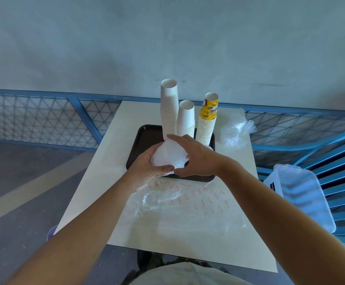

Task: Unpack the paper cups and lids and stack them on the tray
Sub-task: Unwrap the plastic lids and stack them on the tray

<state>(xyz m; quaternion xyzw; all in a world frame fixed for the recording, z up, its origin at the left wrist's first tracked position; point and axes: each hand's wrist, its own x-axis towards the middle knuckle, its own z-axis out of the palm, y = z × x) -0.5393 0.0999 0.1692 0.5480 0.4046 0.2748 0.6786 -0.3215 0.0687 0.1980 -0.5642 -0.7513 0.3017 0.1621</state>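
Lid stack (168, 156) hangs over near half of tray (145, 136), fingers of L hand (147, 163) and R hand (196, 159) curled tight round it, so we lower it level, clear of cup stacks (168, 108), then let go.

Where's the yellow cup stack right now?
Head view: the yellow cup stack stands at the tray's far right corner, just right of the two white cup stacks, with crumpled plastic wrap on the table to its right.

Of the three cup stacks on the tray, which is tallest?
The plain white stack on the left; its top rises above the shorter white stack beside it and the yellow printed stack on the right.
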